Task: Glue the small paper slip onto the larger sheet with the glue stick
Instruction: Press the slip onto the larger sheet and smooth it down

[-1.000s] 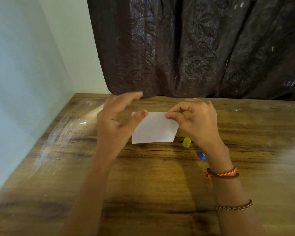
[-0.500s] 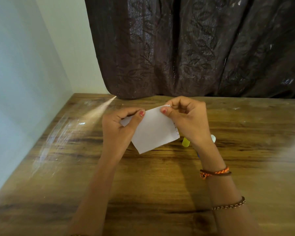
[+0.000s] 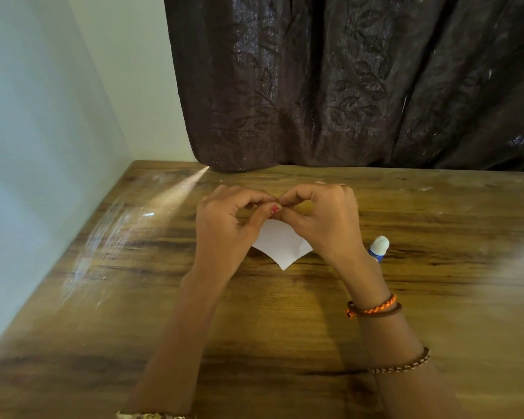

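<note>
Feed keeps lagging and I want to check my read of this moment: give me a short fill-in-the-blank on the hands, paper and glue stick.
1. Both hands, left hand and right hand, pinch the white paper at its ____ edge.
2. The glue stick lies on the table beside the ____ wrist.
3. The paper's lowest corner points toward the ____.
4. The glue stick's cap is ____.

Missing words: top; right; camera; white

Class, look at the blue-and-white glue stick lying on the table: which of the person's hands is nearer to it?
Right. The right hand is just beside the glue stick, its wrist almost touching; the left hand sits farther away, across the paper.
</note>
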